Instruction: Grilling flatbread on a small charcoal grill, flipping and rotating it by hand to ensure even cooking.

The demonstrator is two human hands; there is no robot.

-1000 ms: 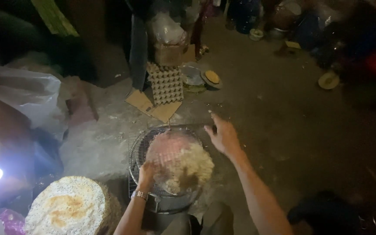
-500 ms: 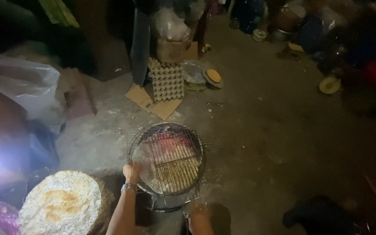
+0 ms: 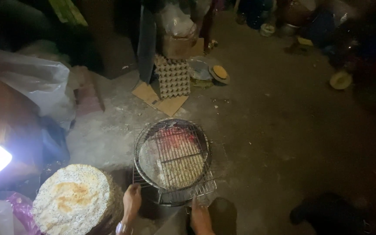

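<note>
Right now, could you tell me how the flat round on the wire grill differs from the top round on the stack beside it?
The round on the grill lies under wire mesh over glowing coals; the stack's top round lies uncovered. The grill round looks pale and even in colour, while the stack round shows golden-brown patches and dark specks. The left hand is near the stack; the right hand is at the grill's near edge. Both rounds are flat and similar in size.
</note>
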